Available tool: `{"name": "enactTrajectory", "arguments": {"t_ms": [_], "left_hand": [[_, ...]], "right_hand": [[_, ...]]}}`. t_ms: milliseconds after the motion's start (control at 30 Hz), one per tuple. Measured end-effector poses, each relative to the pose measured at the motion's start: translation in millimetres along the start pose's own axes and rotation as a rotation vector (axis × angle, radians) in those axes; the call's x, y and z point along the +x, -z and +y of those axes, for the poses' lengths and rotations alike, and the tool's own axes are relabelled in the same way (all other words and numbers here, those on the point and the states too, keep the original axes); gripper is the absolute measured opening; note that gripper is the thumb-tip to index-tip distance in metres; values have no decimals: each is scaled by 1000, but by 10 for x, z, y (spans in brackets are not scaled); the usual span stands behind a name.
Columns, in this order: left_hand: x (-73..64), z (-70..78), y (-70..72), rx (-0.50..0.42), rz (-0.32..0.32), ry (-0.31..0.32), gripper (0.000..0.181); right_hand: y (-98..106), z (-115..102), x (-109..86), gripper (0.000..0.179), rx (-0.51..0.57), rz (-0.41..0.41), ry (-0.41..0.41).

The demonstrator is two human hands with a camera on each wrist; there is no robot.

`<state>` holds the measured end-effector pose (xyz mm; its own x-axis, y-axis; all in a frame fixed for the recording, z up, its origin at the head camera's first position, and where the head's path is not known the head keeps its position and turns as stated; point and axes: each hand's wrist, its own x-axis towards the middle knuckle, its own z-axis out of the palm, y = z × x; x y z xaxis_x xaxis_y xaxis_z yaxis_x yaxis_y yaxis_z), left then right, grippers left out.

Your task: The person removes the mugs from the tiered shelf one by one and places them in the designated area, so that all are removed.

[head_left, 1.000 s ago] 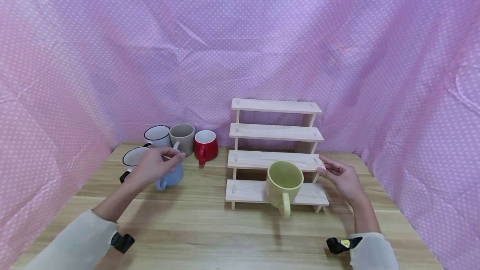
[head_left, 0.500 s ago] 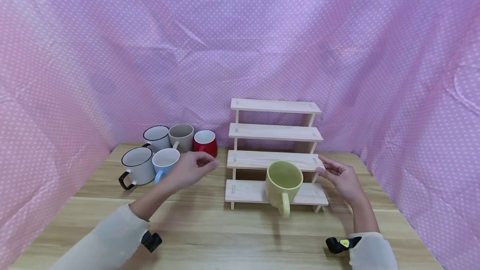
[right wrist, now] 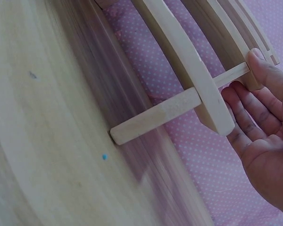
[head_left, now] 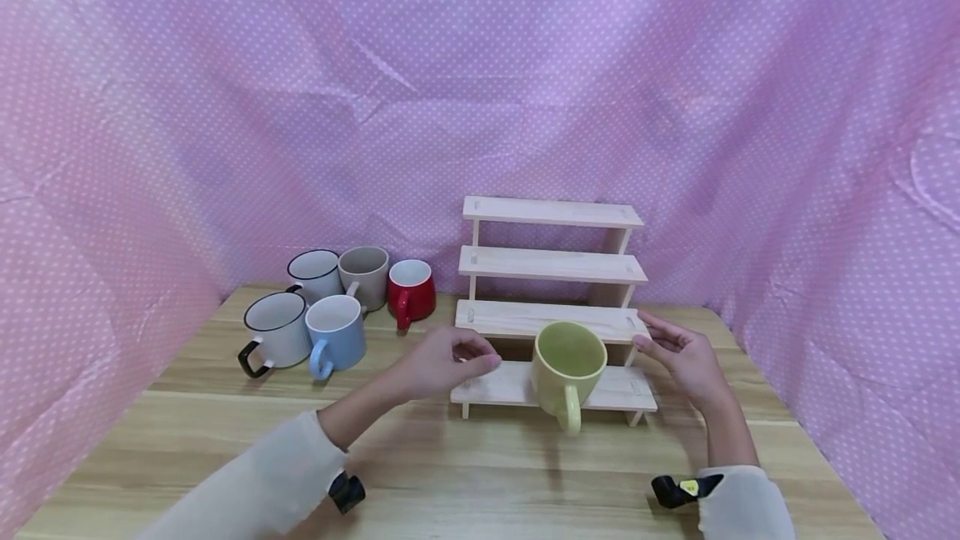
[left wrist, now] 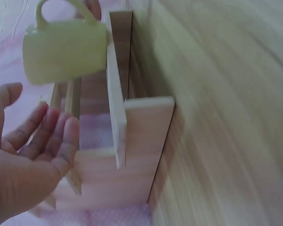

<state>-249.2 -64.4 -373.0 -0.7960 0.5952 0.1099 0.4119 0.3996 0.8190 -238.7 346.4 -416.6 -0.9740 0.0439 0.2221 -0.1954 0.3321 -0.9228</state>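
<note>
A pale wooden tiered shelf (head_left: pixel 551 265) stands on the table, and a yellow-green mug (head_left: pixel 567 365) sits on its lowest board with the handle toward me. My left hand (head_left: pixel 444 363) hovers by the left end of that board, holding nothing; in the left wrist view its fingers (left wrist: pixel 49 134) are loosely bent, apart from the mug. At the shelf's right side my right hand (head_left: pixel 686 359) grips the end of the second board from the bottom. The right wrist view has the thumb (right wrist: pixel 262 61) on that board's edge and the fingers beneath it.
Left of the shelf stand a light blue mug (head_left: pixel 337 336), a red mug (head_left: pixel 412 294), a grey-brown mug (head_left: pixel 365 277) and two white mugs with dark rims, the nearer white mug (head_left: pixel 277 332) having a black handle. Pink dotted cloth (head_left: pixel 480 90) hangs behind the wooden table (head_left: pixel 465 482).
My left hand has moved right, from above the light blue mug, past the red mug, to the shelf's left end. The right hand and the yellow-green mug have stayed in place.
</note>
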Motion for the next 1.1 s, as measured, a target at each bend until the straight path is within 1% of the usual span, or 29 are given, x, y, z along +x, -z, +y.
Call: {"name": "enactTrajectory", "arguments": {"t_ms": [67, 167, 233, 300, 400, 533, 633, 733, 833, 967, 1100], "left_hand": [[11, 16, -72, -22, -56, -52, 20], [16, 51, -186, -82, -143, -124, 21], [18, 76, -261, -127, -197, -159, 23], [19, 102, -333, -181, -241, -177, 25], [17, 139, -429, -282, -294, -173, 27], [11, 182, -534, -392, -327, -148, 29], [9, 201, -593, -429, -344, -147, 32], [9, 209, -629, -463, -378, -141, 34], [16, 212, -653, -471, -401, -127, 36], [32, 231, -690, -473, -409, -111, 34], [48, 271, -749, -516, -444, -121, 35]], "right_hand": [[-1, 3, 6, 56, 10, 2, -4], [-2, 0, 1, 56, 14, 2, -3], [-3, -6, -5, 56, 15, 4, 1], [0, -8, -9, 56, 9, 2, 5], [4, -4, -7, 56, 3, 0, 5], [9, 17, 11, 56, -4, -10, 11], [8, 30, 22, 56, -1, -11, 16], [4, 33, 22, 55, 1, -13, 15], [1, 18, 15, 55, -1, -13, 7], [-3, -11, 3, 55, -5, -6, 5], [-2, -19, -7, 56, -2, -3, 2]]}}
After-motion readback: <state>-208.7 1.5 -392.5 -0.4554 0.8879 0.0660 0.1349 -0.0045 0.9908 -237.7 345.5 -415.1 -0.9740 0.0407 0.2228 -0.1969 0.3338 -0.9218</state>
